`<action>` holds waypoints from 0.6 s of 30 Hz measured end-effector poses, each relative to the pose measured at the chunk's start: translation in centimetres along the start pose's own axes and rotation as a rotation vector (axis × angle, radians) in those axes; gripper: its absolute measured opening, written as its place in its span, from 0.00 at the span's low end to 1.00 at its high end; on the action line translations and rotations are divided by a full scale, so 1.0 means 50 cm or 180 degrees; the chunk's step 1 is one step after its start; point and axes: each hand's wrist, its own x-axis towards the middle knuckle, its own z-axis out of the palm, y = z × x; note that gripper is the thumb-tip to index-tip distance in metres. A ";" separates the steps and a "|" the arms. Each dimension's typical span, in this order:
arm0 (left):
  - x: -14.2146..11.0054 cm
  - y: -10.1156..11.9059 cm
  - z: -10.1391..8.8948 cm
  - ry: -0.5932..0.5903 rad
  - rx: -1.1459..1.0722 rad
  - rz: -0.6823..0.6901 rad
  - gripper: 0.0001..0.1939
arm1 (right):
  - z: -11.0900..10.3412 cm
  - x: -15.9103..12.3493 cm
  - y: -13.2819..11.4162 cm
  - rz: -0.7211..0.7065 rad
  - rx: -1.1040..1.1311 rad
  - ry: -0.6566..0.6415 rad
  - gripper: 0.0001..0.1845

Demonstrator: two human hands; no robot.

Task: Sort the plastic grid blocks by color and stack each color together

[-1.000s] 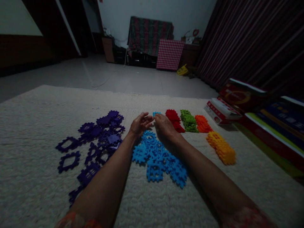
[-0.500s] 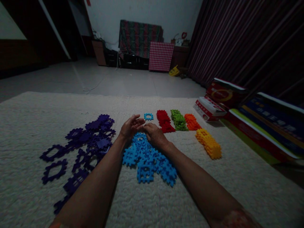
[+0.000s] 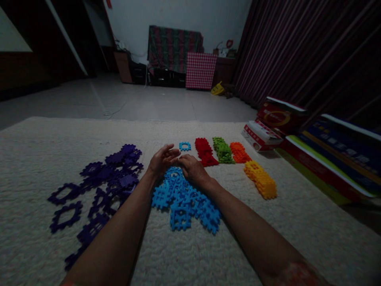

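Observation:
My left hand (image 3: pixel 160 160) and my right hand (image 3: pixel 192 169) meet fingertip to fingertip at the far end of a heap of light blue interlocking tiles (image 3: pixel 184 198) on a cream carpet (image 3: pixel 238 246). The left hand's fingers are curved and apart, palm turned inward. The right hand lies knuckles up on the blue heap with its fingers bent down; what they grip is hidden. A single blue tile (image 3: pixel 185 146) lies flat just beyond both hands.
Loose purple tiles (image 3: pixel 104 182) spread to the left. Neat stacks of red tiles (image 3: pixel 204 151), green tiles (image 3: pixel 222 150), orange tiles (image 3: pixel 239 152) and yellow tiles (image 3: pixel 260 179) line up to the right. Boxes (image 3: pixel 297 135) run along the carpet's right edge by a striped curtain.
Both hands have drawn back toward me from the far spot, leaving the single blue tile lying there. They now rest at the blue heap.

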 end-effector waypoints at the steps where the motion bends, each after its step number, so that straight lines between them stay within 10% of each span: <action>1: 0.000 0.000 0.000 0.0005 0.0011 -0.0007 0.16 | 0.001 0.000 0.001 -0.0012 -0.0019 -0.0009 0.17; 18: 0.002 -0.001 0.000 0.0075 -0.0096 -0.0015 0.13 | 0.005 -0.002 0.009 -0.0096 0.0065 0.0137 0.14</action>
